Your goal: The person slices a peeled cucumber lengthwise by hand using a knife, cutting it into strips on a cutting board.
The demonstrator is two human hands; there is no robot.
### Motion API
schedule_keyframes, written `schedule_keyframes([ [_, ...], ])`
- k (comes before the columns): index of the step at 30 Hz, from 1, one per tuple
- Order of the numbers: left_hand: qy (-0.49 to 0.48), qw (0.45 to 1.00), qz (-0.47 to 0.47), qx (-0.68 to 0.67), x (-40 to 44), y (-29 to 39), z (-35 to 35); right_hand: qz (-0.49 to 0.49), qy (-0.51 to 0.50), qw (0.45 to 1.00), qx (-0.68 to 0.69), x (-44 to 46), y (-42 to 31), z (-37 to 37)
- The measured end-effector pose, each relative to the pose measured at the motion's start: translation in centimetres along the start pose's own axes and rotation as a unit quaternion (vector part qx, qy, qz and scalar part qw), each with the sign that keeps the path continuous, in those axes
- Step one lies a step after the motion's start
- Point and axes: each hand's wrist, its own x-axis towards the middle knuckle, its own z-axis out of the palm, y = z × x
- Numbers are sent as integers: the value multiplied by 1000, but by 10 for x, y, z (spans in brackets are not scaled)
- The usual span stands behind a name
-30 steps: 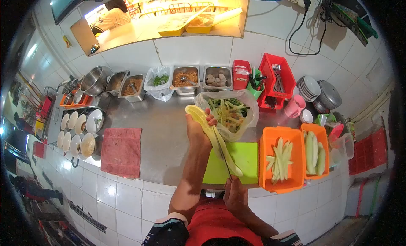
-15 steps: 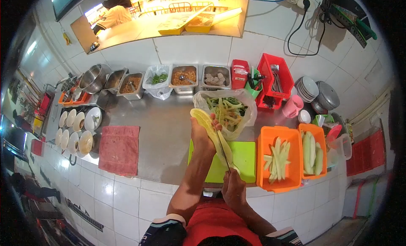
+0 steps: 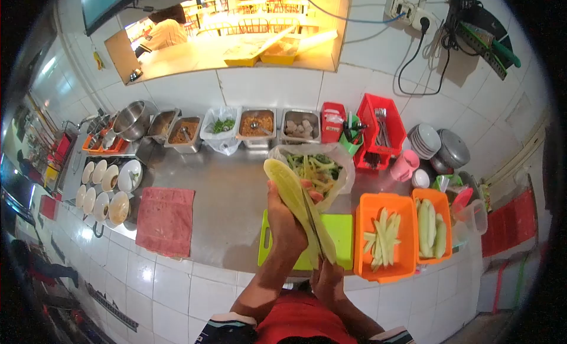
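Note:
My left hand [image 3: 287, 229] is wrapped around a halved, peeled cucumber [image 3: 282, 179], its pale cut face turned up and its far end pointing up and left. In my right hand [image 3: 326, 279] is a knife [image 3: 313, 221], its blade lying lengthwise along the cucumber; how deep it sits I cannot tell. Both hands are above a green cutting board [image 3: 341, 229]. Just beyond them stands a clear plastic bag [image 3: 344, 187] with cucumber scraps and greens in it. Cucumber strips [image 3: 385, 237] lie in an orange tray [image 3: 387, 273] to the right.
Whole peeled cucumbers [image 3: 430, 226] fill a second orange tray [image 3: 447, 256]. Steel food pans [image 3: 257, 144] line the wall, beside a red cutlery rack [image 3: 387, 149]. At left lie a red cloth [image 3: 165, 221] and several white bowls [image 3: 120, 206]. A person [image 3: 166, 35] is beyond the hatch.
The cucumber has turned so that more of its cut face shows. My right hand and the knife handle sit lower in view. The whole scene has shifted slightly downward.

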Motion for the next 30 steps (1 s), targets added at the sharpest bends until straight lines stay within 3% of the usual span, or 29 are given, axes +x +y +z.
schedule_keyframes([
  [5, -83, 993, 73, -50, -14, 24, 38, -43, 16, 999, 24, 13, 1, -12],
  [6, -89, 992, 80, -51, -11, 28, 36, -13, 1, 1000, 16, 14, 1, -11],
  [8, -175, 982, 71, 29, 1, 32, 22, -18, 16, 999, 41, 20, 0, -9],
  [11, -256, 963, 80, -29, 18, 35, 13, -17, 36, 998, 44, 28, -5, -11],
  [12, -257, 962, 81, -29, 16, 34, 17, -16, 45, 999, 23, 30, -6, -11],
  [14, -112, 988, 106, -16, 9, 33, 33, -27, 42, 998, 23, 29, -5, -10],
  [15, -113, 988, 107, -16, 7, 37, 40, -36, 39, 998, 23, 29, -5, -10],
  [17, -58, 980, 188, 33, 6, 47, 50, -31, 36, 998, 41, 31, -9, -11],
  [20, -101, 978, 180, 14, 16, 53, 42, -13, 27, 998, 53, 31, -8, -7],
  [30, -81, 988, 132, 3, 13, 41, 30, -15, 25, 999, 22, 34, -5, -1],
])
